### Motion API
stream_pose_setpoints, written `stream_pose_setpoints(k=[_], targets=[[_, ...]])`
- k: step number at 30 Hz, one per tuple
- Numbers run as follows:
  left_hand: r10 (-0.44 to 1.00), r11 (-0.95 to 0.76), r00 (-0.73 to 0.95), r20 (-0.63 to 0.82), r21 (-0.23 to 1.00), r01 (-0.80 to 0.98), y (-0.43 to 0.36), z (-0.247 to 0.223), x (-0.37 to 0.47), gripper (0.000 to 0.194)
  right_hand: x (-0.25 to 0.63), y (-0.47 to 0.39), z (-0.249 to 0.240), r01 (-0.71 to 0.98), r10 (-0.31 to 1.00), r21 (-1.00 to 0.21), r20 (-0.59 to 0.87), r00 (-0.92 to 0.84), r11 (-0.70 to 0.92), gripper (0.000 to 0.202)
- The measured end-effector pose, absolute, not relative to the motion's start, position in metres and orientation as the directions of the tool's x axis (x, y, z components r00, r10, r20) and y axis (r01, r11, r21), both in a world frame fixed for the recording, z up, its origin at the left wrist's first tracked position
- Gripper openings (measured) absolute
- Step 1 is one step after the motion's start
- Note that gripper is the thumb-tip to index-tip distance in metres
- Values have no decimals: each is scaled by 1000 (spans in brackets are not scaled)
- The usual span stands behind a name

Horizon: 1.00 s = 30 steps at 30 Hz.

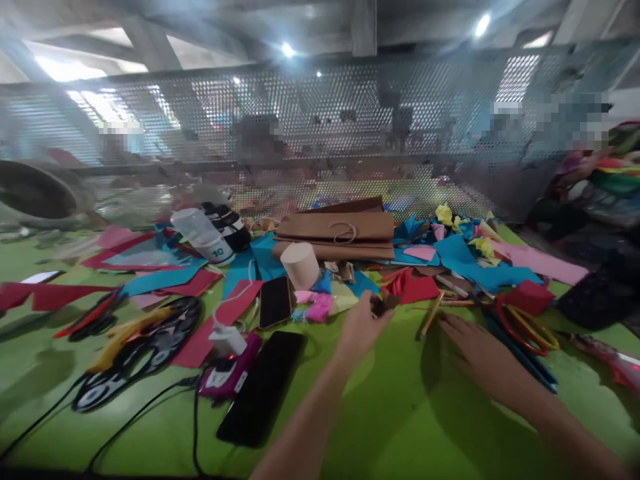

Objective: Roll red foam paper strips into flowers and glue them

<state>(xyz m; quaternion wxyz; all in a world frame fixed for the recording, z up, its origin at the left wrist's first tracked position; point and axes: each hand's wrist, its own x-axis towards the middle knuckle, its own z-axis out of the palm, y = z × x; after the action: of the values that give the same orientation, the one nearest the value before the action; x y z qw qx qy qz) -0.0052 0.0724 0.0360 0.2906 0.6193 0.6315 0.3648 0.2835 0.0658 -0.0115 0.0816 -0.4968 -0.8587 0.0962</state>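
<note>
Near the middle of the green table (390, 400), my left hand (363, 327) has its fingers closed around a small dark brown piece (383, 303), partly hidden by the fingers. Red paper (420, 288) lies just beyond it. My right hand (465, 340) rests low over the table with its fingers extended, palm down. A yellow pencil-like stick (431, 317) lies just left of its fingertips. Right of that hand are red and yellow rings (520, 327) with blue handles, perhaps scissors.
Two dark phones (263, 390) (275, 302), a purple power adapter (230, 370) and a yellow-handled tool (135, 333) lie at left. Behind are a beige roll (300, 265), folded brown sheets (340, 233), a clear cup (203, 237) and blue paper scraps (470, 260). A mesh screen (310, 127) stands beyond.
</note>
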Motion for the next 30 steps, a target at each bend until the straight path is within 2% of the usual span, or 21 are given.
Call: stream_pose_setpoints(k=[6,9,13,16,20,24,28,30], targets=[[996,-53,-54,68,968,247,81,24,-4,38,255,74,-8,852,869,-195,7,-495,486,71],[999,-38,-17,41,988,151,80,27,-2,49,258,61,1,828,847,-247,-47,-529,503,68],[998,-60,-22,64,990,130,80,32,-1,45,267,51,18,758,801,-385,-76,-594,526,62],[995,-90,-43,96,989,119,82,31,-2,38,260,62,25,795,833,-360,-82,-548,488,59],[990,-121,-60,129,986,115,86,27,0,32,245,77,21,820,847,-334,-101,-522,465,75],[983,-162,-65,171,978,131,88,22,2,25,249,53,9,781,799,-372,-147,-583,502,84],[986,-151,-46,158,979,138,87,20,4,25,270,5,15,711,714,-488,-226,-662,505,90],[988,-150,-24,154,980,128,86,20,6,27,281,-8,26,614,651,-589,-185,-736,526,76]])
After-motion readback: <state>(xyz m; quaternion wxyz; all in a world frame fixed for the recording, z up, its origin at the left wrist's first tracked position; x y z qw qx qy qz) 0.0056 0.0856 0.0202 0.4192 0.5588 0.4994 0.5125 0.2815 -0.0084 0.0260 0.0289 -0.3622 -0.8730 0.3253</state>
